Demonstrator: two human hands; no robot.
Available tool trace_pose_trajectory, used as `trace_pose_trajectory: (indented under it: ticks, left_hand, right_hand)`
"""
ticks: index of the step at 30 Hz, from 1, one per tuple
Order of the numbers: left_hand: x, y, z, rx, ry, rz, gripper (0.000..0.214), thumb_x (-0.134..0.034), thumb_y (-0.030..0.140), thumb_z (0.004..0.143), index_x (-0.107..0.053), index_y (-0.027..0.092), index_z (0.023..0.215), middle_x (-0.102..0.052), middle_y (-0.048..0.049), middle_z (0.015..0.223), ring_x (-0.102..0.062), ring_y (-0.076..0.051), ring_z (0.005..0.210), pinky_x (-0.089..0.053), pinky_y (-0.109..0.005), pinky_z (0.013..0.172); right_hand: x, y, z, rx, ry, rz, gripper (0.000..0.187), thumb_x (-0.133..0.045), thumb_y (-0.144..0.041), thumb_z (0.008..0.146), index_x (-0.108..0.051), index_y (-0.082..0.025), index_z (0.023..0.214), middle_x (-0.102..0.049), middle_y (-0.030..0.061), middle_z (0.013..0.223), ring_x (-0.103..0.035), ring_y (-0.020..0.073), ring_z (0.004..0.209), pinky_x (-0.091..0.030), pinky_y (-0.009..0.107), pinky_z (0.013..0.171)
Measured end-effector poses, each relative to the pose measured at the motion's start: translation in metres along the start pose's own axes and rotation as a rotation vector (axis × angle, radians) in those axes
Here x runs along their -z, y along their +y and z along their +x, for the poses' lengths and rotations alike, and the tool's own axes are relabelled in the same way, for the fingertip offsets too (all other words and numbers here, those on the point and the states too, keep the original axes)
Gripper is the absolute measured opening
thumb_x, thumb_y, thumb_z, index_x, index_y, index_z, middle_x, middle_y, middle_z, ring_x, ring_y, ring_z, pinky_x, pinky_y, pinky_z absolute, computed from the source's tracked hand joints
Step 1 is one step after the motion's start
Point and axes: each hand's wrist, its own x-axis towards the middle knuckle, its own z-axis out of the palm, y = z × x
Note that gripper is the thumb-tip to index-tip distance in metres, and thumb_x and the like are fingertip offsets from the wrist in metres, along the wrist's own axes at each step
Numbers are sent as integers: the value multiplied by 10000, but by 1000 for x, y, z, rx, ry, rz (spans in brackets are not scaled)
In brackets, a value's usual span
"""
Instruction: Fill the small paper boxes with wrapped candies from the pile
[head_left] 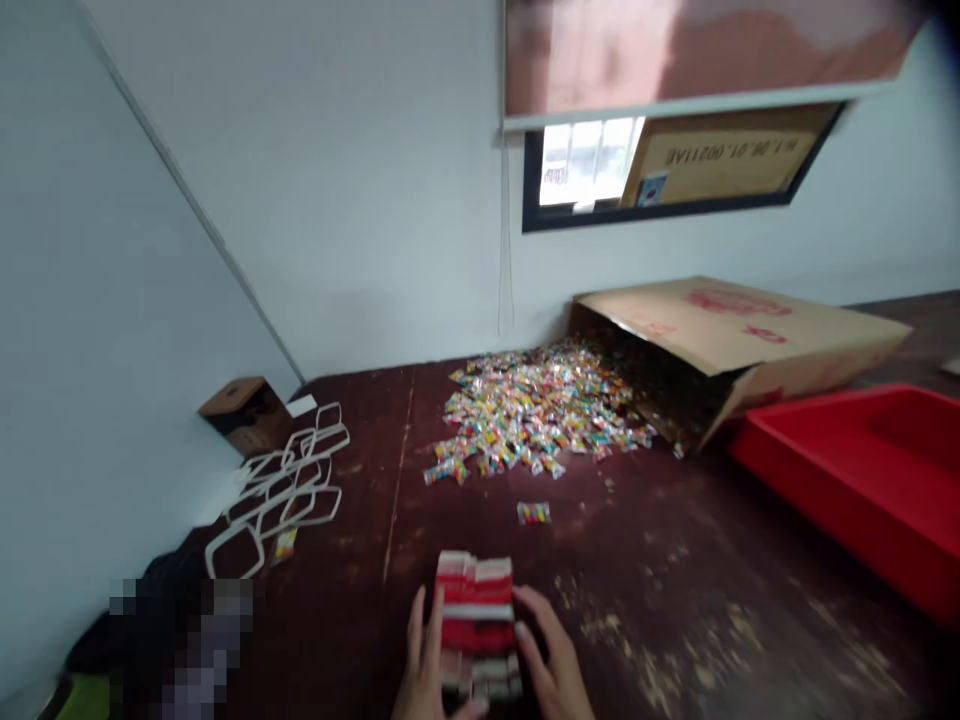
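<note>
At the near edge of the view, a stack of red-and-white flat pieces [478, 632] lies between my two hands, blurred, so I cannot tell if they are cards or small boxes. My left hand [427, 660] presses on its left side, with the thumb at the near end. Along the right side, the fingers of my right hand [553, 660] close against the stack. A single clear-wrapped candy packet [533, 513] lies on the dark table [637, 570] just beyond. Farther back spreads a large pile of small, colourful wrapped candies [536, 405].
An open cardboard box [750, 320] lies on its side by the pile. A red tray [840, 490] stands at the right. Several white loops [236, 552], a yellow packet [285, 545] and a small brown box [247, 410] sit at the left, near the wall.
</note>
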Motion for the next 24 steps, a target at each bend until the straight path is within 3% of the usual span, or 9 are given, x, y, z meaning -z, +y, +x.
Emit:
trace_pose_trajectory:
  ticks: [1, 3, 7, 10, 16, 24]
  left_hand:
    - [5, 9, 1, -19, -65, -52, 1044, -675, 132, 625, -114, 292, 1492, -128, -71, 1582, -220, -307, 1419, -300, -456, 1126]
    - [15, 22, 6, -89, -162, -112, 961, -691, 159, 643, -222, 292, 1471, -179, -88, 1569, -205, -298, 1424, -209, -475, 1156]
    - [16, 31, 24, -229, -145, -308, 993, -746, 196, 647, -190, 249, 1469, -229, -130, 1537, -227, -286, 1413, -181, -464, 1162]
    - [10, 32, 32, -206, -97, -369, 959, -754, 221, 664, -207, 253, 1451, -299, -126, 1494, -280, -285, 1387, -200, -469, 1151]
    - [11, 26, 36, -335, -122, -307, 911, -805, 274, 619, -305, 230, 1380, -334, -136, 1424, -324, -315, 1343, -248, -484, 1127]
    - [3, 28, 21, -320, 60, -185, 703, -798, 337, 639, -426, 231, 1226, -440, -102, 1246, -454, -293, 1203, -385, -471, 1033]
  right_hand:
    - [10, -4, -9, -66, -4, 12, 350, -456, -360, 917, -529, -322, 1257, -593, 75, 1271, -563, 262, 1181, -482, 416, 993]
    - [26, -12, -23, -137, -70, 57, 442, -500, -364, 904, -450, -292, 1337, -523, 98, 1349, -511, 270, 1237, -441, 440, 1032]
    - [36, -21, -33, -111, -141, 32, 812, -657, -365, 803, -202, -253, 1466, -307, 134, 1492, -327, 310, 1363, -329, 487, 1104]
    - [35, -20, -31, -86, -152, -82, 859, -675, -329, 785, -166, -244, 1472, -209, 134, 1518, -214, 304, 1407, -248, 487, 1140]
    - [47, -15, -12, 39, -187, -126, 834, -733, -303, 720, -262, -202, 1400, -348, 158, 1396, -320, 296, 1335, -286, 475, 1120]
    - [55, -11, -1, 170, -228, -117, 648, -711, -332, 740, -382, -202, 1283, -464, 148, 1266, -421, 309, 1239, -382, 491, 1036]
